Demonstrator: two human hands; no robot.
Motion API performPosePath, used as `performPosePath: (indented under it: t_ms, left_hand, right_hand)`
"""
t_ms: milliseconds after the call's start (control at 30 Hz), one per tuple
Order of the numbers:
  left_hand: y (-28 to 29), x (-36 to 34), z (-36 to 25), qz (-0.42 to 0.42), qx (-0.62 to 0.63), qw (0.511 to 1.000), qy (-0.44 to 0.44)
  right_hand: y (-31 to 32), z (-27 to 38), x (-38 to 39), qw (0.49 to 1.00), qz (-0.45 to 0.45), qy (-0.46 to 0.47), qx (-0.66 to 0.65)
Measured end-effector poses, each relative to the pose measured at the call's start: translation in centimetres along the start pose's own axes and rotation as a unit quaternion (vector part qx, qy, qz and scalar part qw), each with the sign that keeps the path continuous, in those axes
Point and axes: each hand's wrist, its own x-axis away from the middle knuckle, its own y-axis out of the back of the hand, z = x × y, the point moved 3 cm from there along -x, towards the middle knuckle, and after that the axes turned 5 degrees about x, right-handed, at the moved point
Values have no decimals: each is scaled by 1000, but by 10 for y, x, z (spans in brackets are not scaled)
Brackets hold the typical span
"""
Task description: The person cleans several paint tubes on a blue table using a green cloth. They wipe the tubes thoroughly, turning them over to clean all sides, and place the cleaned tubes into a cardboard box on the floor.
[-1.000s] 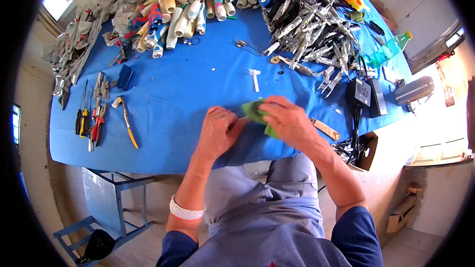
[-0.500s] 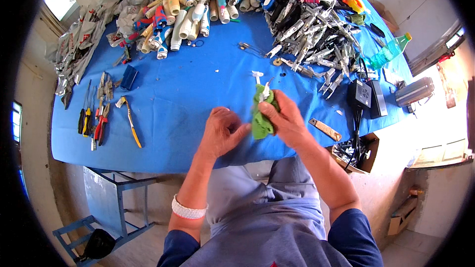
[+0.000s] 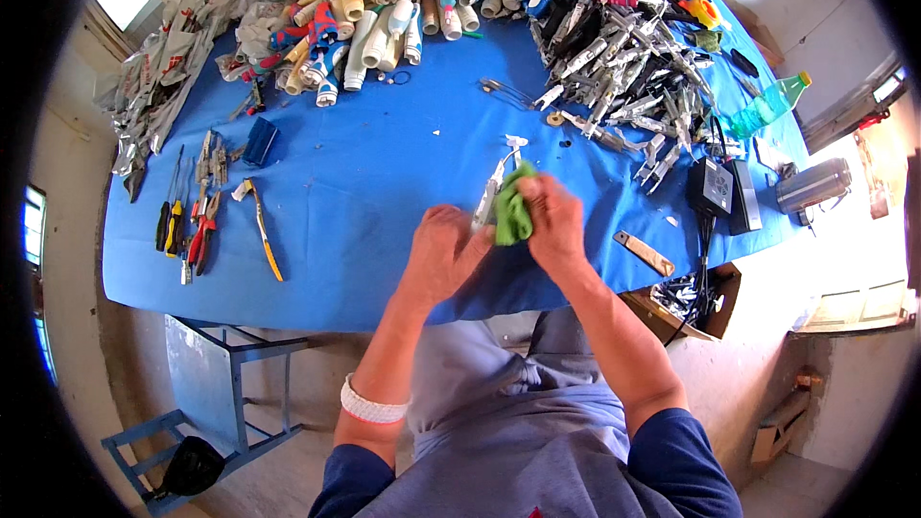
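Note:
A slim grey-white inner mechanism (image 3: 489,194), like those piled at the back right, is gripped at its lower end by my left hand (image 3: 441,254). It points up and away from me, over the near part of the blue-covered table. My right hand (image 3: 556,221) is closed around a crumpled green cloth (image 3: 514,216), which sits against or right beside the mechanism's right side. My left thumb reaches close to the cloth's lower edge. Just beyond the mechanism's tip is a small white piece (image 3: 516,142); whether the two touch, I cannot tell. My fingers hide the mechanism's lower end.
Hollow handle casings (image 3: 365,48) and grey mechanisms (image 3: 624,58) are heaped at the back. Screwdrivers (image 3: 175,225), red pliers (image 3: 202,240) and a toothbrush (image 3: 261,230) lie left. Rightward are a wooden-handled blade (image 3: 645,254), black power adapters (image 3: 715,190), a green bottle (image 3: 767,107) and a metal cup (image 3: 814,185).
My left hand has moved up to the mechanism and now grips its lower end. The mechanism shows clear of the cloth, and my right hand has turned over the cloth.

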Motion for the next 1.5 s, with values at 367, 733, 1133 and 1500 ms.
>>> performPosePath:
  t_ms: [367,733,1133,1500]
  left_hand:
    - [-2,-4,-13,-40,-27,999,-24]
    - [-1,-2,-11,-35,-51,998,-30]
    - [0,-3,-10,-32,-78,996,-7]
    - [-3,-4,-14,-26,-86,996,-15]
  right_hand:
    - [-24,17,-17,950,97,-142,-261]
    - [44,-35,-50,901,-158,-185,-360]
    - [-26,4,-18,906,51,-193,-374]
    - [25,-25,-27,929,-44,-223,-293]
